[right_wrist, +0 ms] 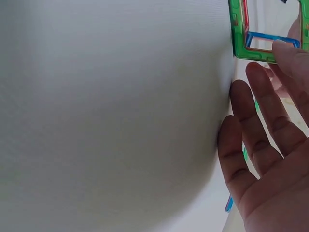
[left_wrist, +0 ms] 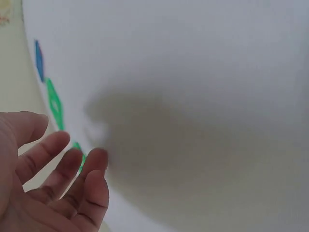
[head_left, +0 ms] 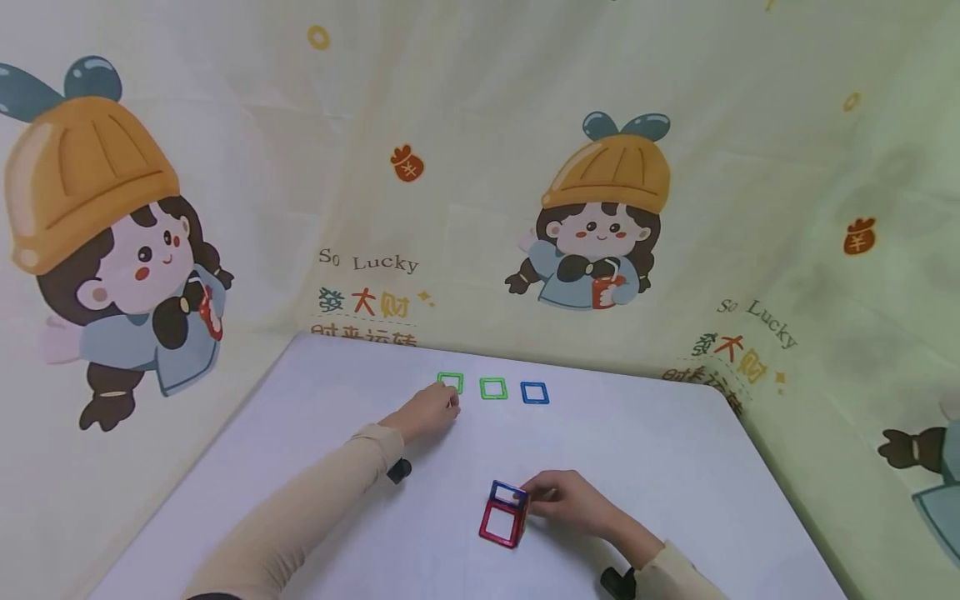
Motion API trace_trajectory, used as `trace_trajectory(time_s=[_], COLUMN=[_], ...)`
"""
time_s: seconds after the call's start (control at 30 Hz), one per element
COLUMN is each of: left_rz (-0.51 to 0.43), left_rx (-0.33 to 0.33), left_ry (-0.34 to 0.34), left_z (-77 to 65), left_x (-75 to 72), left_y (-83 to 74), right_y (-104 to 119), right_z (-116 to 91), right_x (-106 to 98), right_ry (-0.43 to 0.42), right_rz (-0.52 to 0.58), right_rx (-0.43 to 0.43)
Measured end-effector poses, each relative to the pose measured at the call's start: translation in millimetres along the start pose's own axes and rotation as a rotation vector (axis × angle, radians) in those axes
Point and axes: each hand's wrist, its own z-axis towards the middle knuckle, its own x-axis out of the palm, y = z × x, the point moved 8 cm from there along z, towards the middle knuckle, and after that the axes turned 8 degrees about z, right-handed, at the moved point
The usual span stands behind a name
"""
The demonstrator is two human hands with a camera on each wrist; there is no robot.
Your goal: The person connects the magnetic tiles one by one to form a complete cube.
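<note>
My right hand [head_left: 570, 502] holds the side of a small standing build of square frame magnetic tiles, with a red tile [head_left: 497, 543] in front and a blue tile [head_left: 510, 484] on top. In the right wrist view, its thumb presses the edge of a green tile [right_wrist: 237, 29] of that build while the other fingers extend loosely. Farther away, my left hand [head_left: 429, 411] reaches to the leftmost green tile [head_left: 450, 375] and partly covers it. Its fingers [left_wrist: 99, 162] are loosely bent, overlapping that tile in the left wrist view.
Another green tile [head_left: 493, 397] and a blue tile [head_left: 535, 402] lie in a row with the leftmost one, toward the far edge of the white table [head_left: 637, 433]. A printed cloth [head_left: 465, 233] hangs behind and beside the table.
</note>
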Motion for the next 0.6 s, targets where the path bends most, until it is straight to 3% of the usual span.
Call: trace_trajectory(time_s=[0.3,0.6], left_rz=[0.040,0.113], left_rx=[-0.082,-0.111], left_ry=[-0.092,-0.016], left_z=[10.9,25.8], left_x=[13.8,21.6], left_y=[34.7,29.5], right_y=[-2,5], right_z=[-6,-33], right_x=[5,7], right_ry=[-0.064,-0.147], right_rz=[0.002,-0.027], right_rx=[0.023,0.064])
